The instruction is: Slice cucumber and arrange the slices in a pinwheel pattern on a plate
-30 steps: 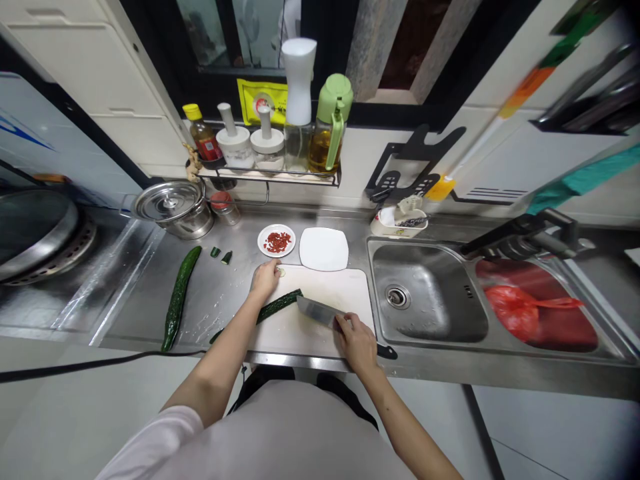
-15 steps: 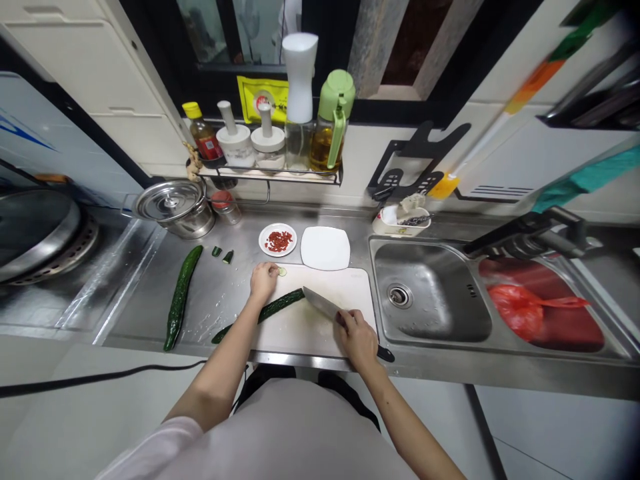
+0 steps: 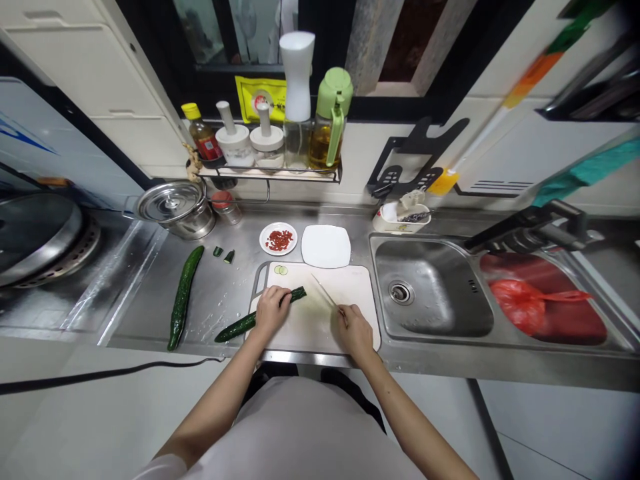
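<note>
My left hand (image 3: 273,312) is closed over a long dark green cucumber (image 3: 237,329), whose cut end sticks out to the right past the fingers. The cucumber lies slantwise across the white cutting board (image 3: 310,340), its other end over the left edge. In my right hand (image 3: 356,331) is a kitchen knife (image 3: 325,291), blade pointing up and left, a little apart from the cut end. Pale cucumber slices (image 3: 281,270) lie at the board's upper left corner. Left of the board rests a second, whole cucumber (image 3: 184,297), with two small cucumber ends (image 3: 229,257) near it.
Behind the board stand a small plate of chopped red pieces (image 3: 279,239) and a white square plate (image 3: 326,246). To the right is a steel sink (image 3: 433,287) with a red plastic bag (image 3: 520,305) in its far basin. A lidded pot (image 3: 177,208) stands at back left.
My left hand has moved from the slices at the board's top edge down onto the cucumber. The knife has turned more edge-on and drawn slightly away from the cut end.
</note>
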Tool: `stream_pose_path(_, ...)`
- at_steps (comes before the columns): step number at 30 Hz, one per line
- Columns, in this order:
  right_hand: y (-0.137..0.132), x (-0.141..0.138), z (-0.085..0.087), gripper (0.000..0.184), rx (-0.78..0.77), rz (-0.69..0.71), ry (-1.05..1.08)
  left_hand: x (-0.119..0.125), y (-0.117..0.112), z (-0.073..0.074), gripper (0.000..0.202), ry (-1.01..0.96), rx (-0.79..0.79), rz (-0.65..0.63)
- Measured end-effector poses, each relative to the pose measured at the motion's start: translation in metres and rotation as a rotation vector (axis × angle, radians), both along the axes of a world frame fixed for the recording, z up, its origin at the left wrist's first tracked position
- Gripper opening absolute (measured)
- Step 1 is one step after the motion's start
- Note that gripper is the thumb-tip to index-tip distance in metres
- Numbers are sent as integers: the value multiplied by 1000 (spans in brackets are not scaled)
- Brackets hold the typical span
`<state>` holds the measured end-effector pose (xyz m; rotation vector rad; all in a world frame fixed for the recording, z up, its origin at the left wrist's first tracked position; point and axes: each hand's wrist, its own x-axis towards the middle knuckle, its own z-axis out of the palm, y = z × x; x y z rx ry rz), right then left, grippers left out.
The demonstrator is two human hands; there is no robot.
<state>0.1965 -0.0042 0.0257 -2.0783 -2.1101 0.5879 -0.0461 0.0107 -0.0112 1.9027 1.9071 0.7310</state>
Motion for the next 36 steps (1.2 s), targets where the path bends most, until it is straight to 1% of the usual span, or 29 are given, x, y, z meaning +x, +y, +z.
stream_pose_path(6, 11, -15, 6, 23, -156, 107, 33, 8, 8, 0, 25, 34, 25, -170)
stream_pose_path(9, 14, -23, 13, 22, -211, 112, 34, 9, 12, -1, 24, 53, 17, -218)
stream_pose_path(12, 16, -29, 19, 21, -231, 110, 16, 9, 15, -5, 25, 62, 32, -251)
stream_pose_path(18, 17, -39, 23, 22, -277, 180, 15, 9, 18, -16, 24, 84, 159, -285)
stream_pose_path(23, 17, -48, 23, 25, -311, 196, 16, 8, 18, -23, 23, 95, 250, -291)
stream_pose_path(32, 16, -57, 26, 29, -337, 188, -3, 9, 18, -25, 23, 98, 273, -300)
stream_pose_path(36, 15, -59, 20, 30, -332, 213, -39, 10, 17, -23, 23, 102, 266, -294)
